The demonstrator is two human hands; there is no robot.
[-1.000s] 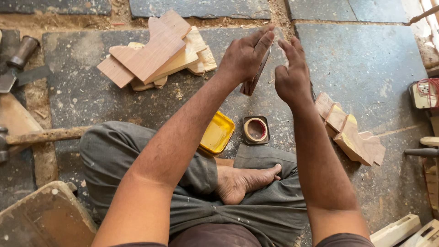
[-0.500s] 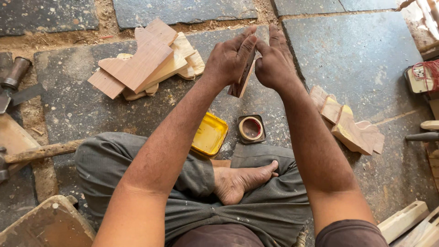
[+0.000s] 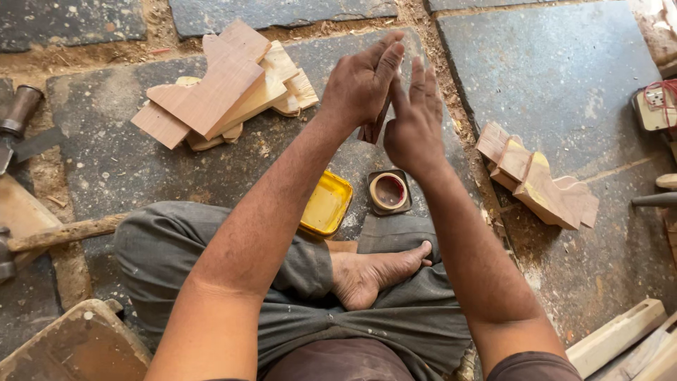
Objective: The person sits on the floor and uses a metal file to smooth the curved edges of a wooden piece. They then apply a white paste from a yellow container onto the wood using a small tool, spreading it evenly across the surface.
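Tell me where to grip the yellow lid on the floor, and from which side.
Take the yellow lid by its far rim, reaching from above. It lies tilted against the trouser knee, so the near edge is blocked; the far and left edges sit clear on the stone floor.

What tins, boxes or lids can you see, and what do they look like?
Yellow lid: on the stone floor by the knee, squarish, shiny yellow.
Small tin: just right of it, open, dark rim, round reddish inside.
Pale box: right edge, with red wires.
No screens or signs.
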